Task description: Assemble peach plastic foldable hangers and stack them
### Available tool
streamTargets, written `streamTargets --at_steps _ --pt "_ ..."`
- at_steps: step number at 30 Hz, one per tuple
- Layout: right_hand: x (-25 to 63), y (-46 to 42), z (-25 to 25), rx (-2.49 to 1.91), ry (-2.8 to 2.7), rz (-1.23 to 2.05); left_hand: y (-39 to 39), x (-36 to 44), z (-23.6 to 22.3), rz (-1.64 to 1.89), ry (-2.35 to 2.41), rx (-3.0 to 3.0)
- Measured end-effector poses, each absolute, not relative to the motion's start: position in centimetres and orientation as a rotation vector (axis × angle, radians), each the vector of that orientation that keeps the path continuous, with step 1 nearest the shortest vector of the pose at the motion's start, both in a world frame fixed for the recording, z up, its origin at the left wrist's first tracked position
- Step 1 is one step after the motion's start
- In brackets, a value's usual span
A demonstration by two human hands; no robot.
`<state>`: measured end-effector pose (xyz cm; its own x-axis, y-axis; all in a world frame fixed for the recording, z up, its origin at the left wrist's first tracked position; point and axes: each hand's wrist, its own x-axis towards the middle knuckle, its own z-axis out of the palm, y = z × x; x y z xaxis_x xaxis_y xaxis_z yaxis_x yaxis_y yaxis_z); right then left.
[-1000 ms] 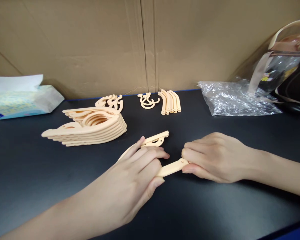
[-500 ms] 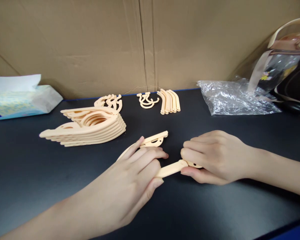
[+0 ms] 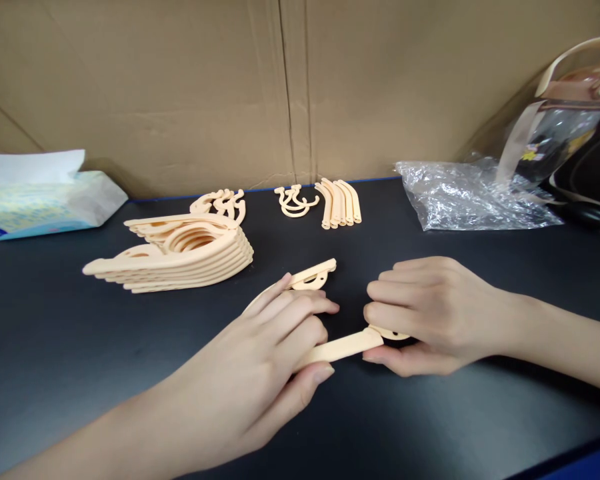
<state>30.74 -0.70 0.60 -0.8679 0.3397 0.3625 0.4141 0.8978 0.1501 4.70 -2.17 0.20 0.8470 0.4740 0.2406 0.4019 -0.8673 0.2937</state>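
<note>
Both hands grip a beige plastic hanger frame [image 3: 347, 347] low over the black table. My left hand [image 3: 275, 350] is closed round its near arm, with the thumb below and the fingers over the top. The far arm [image 3: 314, 271] sticks out beyond those fingers, a holed rounded tab along its lower side. At the near arm's right end, my right hand [image 3: 430, 313] pinches a holed piece [image 3: 390, 333] between thumb and curled fingers. That piece meets the arm's tip at a slight angle. The fingers hide much of the joint and the frame's middle.
A stack of matching hanger frames [image 3: 180, 267] lies on the left. Behind are several loose hooks [image 3: 220, 203], more hooks [image 3: 295, 203] and several curved strips [image 3: 337, 203]. A tissue pack [image 3: 45, 197], a clear plastic bag [image 3: 460, 200] and a water bottle [image 3: 563, 130] border the black table [image 3: 105, 347].
The near arm has shifted slightly down and right, and its tip looks more turned at the right thumb. Both hands keep their grip, the right one slightly lower.
</note>
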Motion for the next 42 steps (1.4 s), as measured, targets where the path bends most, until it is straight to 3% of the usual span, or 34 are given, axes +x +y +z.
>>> streamTargets --at_steps 11,24,28,33,36,39,42 --pt "30.9 -0.2 1.2 -0.595 -2.778 -0.317 -1.9 4.8 -0.5 0.668 1.193 2.479" --pt "30.9 0.0 1.4 -0.701 -2.662 -0.637 -1.1 4.5 -1.2 0.757 1.173 2.355" --pt "30.9 0.2 1.0 -0.679 -2.72 -0.36 -1.0 4.6 -1.2 0.782 1.152 2.346" --pt "30.9 0.4 1.1 -0.708 -2.711 0.473 -0.8 4.5 -1.1 0.752 1.135 2.392" --pt "31.0 0.3 1.4 -0.672 -2.652 0.773 -0.8 4.4 -1.2 0.742 1.139 2.4" --pt "30.9 -0.1 1.6 -0.622 -2.636 0.778 -0.9 4.4 -1.2 0.733 1.17 2.409" --pt "30.6 -0.6 1.6 -0.648 -2.69 0.547 -1.1 4.5 -1.0 0.703 1.205 2.424"
